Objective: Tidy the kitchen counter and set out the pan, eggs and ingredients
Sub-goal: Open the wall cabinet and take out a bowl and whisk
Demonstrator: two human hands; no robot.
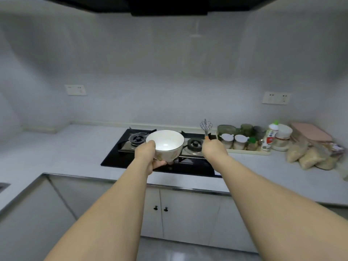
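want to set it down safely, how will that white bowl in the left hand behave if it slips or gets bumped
The bowl looks glazed ceramic, so probably slippery and breakable. The left hand grips only its rim and side. Its narrow foot suggests it may tip.

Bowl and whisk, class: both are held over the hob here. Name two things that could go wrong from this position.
1. The left hand holds the white bowl by one side only, above the gas hob; it might tip or drop onto the burners.
2. The whisk, upright in the right hand, could knock the nearby spice jars.
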